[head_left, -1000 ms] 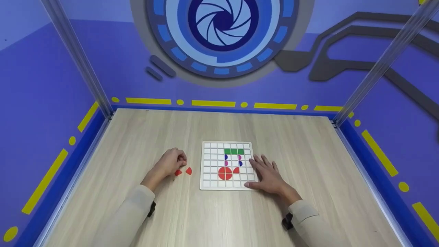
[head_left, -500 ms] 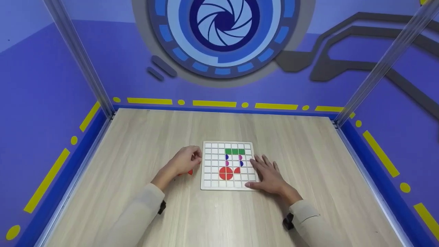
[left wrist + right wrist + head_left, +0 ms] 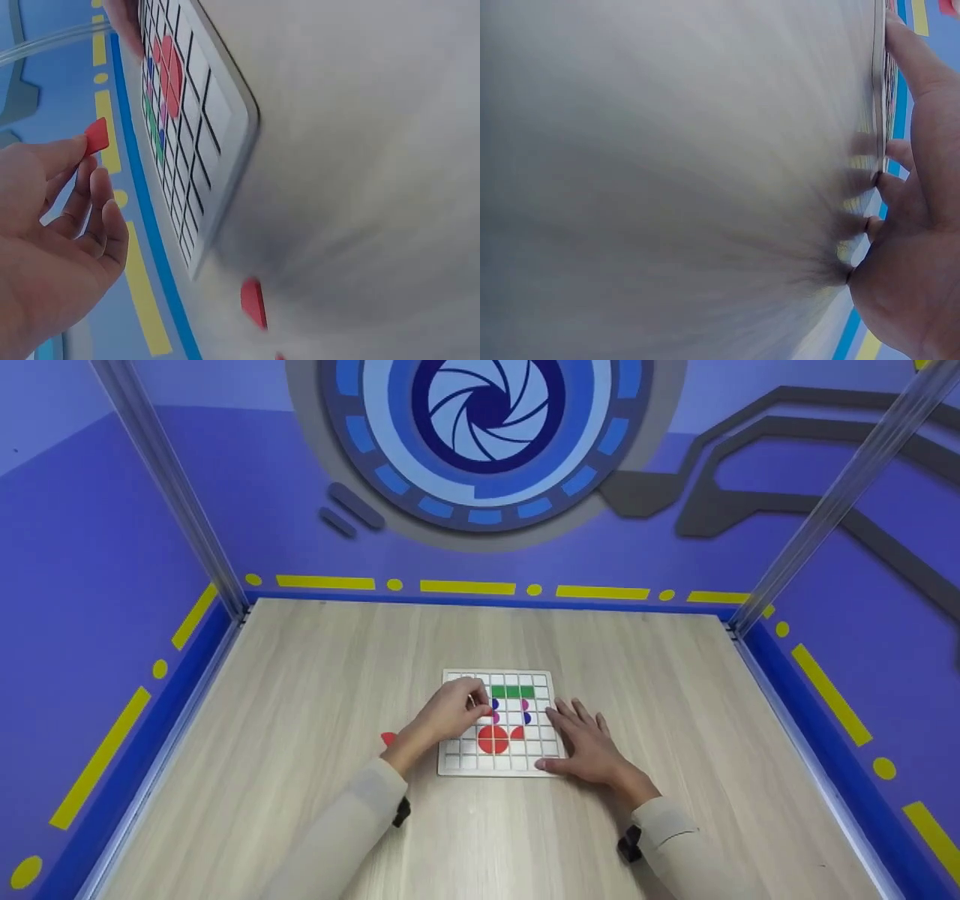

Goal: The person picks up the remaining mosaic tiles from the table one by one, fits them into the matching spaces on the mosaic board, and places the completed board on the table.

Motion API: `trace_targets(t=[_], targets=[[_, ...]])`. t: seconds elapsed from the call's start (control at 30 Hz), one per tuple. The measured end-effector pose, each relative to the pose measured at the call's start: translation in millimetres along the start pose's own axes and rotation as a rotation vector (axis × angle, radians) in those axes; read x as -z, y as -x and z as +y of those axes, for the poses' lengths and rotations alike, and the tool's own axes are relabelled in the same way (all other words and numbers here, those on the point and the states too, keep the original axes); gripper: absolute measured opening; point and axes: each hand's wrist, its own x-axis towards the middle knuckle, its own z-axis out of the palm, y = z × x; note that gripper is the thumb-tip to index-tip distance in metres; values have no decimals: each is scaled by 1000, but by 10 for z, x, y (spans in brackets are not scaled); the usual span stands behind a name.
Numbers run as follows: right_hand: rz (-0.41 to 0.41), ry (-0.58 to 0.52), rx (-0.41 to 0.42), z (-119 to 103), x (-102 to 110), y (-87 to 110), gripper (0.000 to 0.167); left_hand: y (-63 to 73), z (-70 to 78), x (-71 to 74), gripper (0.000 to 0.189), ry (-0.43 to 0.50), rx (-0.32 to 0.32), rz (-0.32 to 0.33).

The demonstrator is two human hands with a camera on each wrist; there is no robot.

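Note:
A white square grid board (image 3: 465,763) lies on the table with coloured tiles set in its cells: a green row (image 3: 513,691), small blue and pink half-rounds, a red disc of quarter tiles (image 3: 493,739) and a single red quarter tile (image 3: 517,733) to its right. Over the board's left half, my left hand (image 3: 450,711) pinches a red quarter-round tile (image 3: 97,136) between thumb and forefinger, raised above the cells in the left wrist view. My right hand (image 3: 589,744) rests spread along the board's right edge, its thumb on the lower right corner.
Left of the board a loose red tile (image 3: 388,738) lies on the wooden table (image 3: 480,840), partly behind the left forearm. The left wrist view has a red tile (image 3: 253,303) there and a sliver of another. Blue printed walls (image 3: 480,562) enclose the table's back and sides.
My left hand has moved right, from the loose red tiles to above the board, carrying a red quarter-round tile. My right hand has stayed at the board's right edge.

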Motion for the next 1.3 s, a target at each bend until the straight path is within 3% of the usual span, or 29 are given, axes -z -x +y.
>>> trace_targets(t=[0.13,0.57,0.93,1.3], targets=[[7,8,6,3,1,-4,107,-76,86,-156,5,11,-14,-5],[2,6,18,5,0,0,106,-286,218,-586,6,-113,-41,-23],[8,9,12,33,-20,-19,106,-380,237,-697,9,-155,-38,-9],[3,19,-3,25,-28,-22,107,-383,233,-741,11,-160,13,-14]])
